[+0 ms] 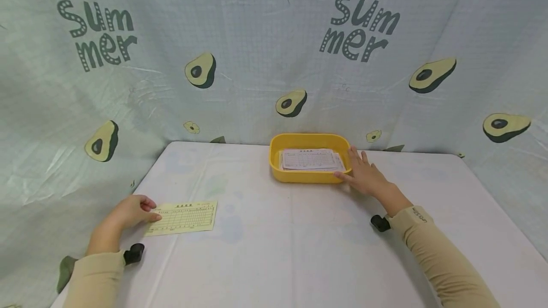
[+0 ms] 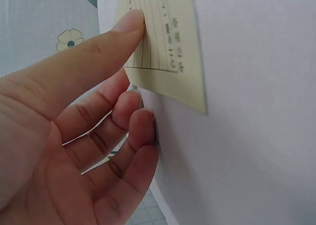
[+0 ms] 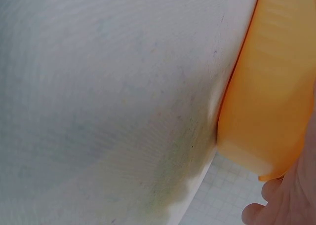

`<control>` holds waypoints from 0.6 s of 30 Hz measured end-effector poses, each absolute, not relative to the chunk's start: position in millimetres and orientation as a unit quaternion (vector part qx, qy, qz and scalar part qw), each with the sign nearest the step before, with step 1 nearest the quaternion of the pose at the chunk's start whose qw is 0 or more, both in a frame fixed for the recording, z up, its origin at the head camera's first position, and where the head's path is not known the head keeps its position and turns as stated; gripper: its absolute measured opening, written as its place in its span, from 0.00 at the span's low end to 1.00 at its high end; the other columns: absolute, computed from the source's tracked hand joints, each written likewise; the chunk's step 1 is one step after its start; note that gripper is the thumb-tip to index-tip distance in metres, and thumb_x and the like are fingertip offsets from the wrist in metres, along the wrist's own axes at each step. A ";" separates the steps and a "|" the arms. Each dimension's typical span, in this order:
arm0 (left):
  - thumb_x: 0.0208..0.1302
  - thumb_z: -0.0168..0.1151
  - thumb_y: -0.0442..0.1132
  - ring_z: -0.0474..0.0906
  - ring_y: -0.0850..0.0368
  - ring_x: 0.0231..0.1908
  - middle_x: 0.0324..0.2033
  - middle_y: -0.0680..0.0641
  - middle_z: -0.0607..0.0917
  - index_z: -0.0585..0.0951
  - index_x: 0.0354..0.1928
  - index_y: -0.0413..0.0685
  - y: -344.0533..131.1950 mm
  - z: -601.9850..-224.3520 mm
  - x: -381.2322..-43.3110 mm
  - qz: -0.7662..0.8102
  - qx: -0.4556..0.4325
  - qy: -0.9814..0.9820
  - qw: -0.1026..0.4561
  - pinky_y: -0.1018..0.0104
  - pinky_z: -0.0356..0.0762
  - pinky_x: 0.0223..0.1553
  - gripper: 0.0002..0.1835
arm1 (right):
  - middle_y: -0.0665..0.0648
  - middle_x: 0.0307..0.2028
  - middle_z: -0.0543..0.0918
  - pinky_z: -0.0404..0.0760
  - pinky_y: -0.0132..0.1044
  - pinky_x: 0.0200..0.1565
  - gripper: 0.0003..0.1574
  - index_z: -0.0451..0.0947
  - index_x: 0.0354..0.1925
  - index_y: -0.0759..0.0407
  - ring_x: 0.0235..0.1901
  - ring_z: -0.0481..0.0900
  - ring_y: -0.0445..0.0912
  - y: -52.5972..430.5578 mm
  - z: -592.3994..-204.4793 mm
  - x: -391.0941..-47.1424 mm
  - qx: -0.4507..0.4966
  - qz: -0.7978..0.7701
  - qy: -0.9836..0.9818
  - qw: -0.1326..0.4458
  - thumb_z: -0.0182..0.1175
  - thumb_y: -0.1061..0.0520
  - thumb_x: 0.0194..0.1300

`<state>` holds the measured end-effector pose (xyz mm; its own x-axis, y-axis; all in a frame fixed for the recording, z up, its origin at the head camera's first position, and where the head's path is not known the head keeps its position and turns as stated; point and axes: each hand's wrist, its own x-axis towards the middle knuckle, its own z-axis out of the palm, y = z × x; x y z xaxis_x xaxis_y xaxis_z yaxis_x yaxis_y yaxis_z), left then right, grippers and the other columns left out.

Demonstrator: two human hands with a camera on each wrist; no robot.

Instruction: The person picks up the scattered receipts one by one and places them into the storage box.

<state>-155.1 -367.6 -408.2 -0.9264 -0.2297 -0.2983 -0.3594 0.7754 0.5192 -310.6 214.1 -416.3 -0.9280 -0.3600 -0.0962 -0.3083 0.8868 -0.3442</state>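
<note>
At the table's left side, my left hand [image 1: 127,213] pinches the left end of a pale yellow printed receipt slip [image 1: 188,217]. The left wrist view shows the thumb on the printed face of the slip [image 2: 185,84] and the index finger behind it, while the other fingers curl loosely beside the cloth. At the back of the table stands a yellow plastic tray [image 1: 306,177], with several printed slips [image 1: 309,159] lying inside. My right hand [image 1: 366,178] rests against the tray's right end, fingers spread along its rim and thumb towards the front corner.
White cloth covers the table [image 1: 265,251]. Behind it hangs a pale curtain [image 1: 248,27] printed with avocados and lettering. Each wrist carries a small black camera, the left one [image 1: 134,253] close to the tabletop.
</note>
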 end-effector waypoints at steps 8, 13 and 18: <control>0.62 0.73 0.34 0.72 0.44 0.40 0.34 0.41 0.77 0.79 0.42 0.29 -371.0 -409.3 -159.0 0.307 -0.139 0.932 0.134 0.52 0.70 0.44 0.16 | 0.69 0.80 0.32 0.43 0.73 0.70 0.69 0.29 0.80 0.70 0.77 0.31 0.70 214.1 -415.1 -312.1 -0.174 -0.162 0.968 0.078 0.46 0.23 0.72; 0.60 0.74 0.33 0.72 0.43 0.40 0.35 0.39 0.76 0.74 0.42 0.32 -368.7 -408.0 -159.9 0.304 -0.120 0.936 0.130 0.52 0.71 0.43 0.18 | 0.69 0.80 0.32 0.41 0.73 0.70 0.69 0.29 0.80 0.70 0.77 0.31 0.70 214.3 -414.9 -312.2 -0.174 -0.165 0.968 0.080 0.47 0.24 0.73; 0.59 0.73 0.30 0.74 0.43 0.40 0.37 0.37 0.76 0.70 0.49 0.31 -366.4 -406.2 -159.0 0.308 -0.120 0.935 0.130 0.51 0.72 0.41 0.23 | 0.69 0.80 0.32 0.41 0.72 0.70 0.69 0.29 0.80 0.69 0.77 0.30 0.70 214.7 -413.9 -311.0 -0.171 -0.166 0.967 0.084 0.46 0.23 0.72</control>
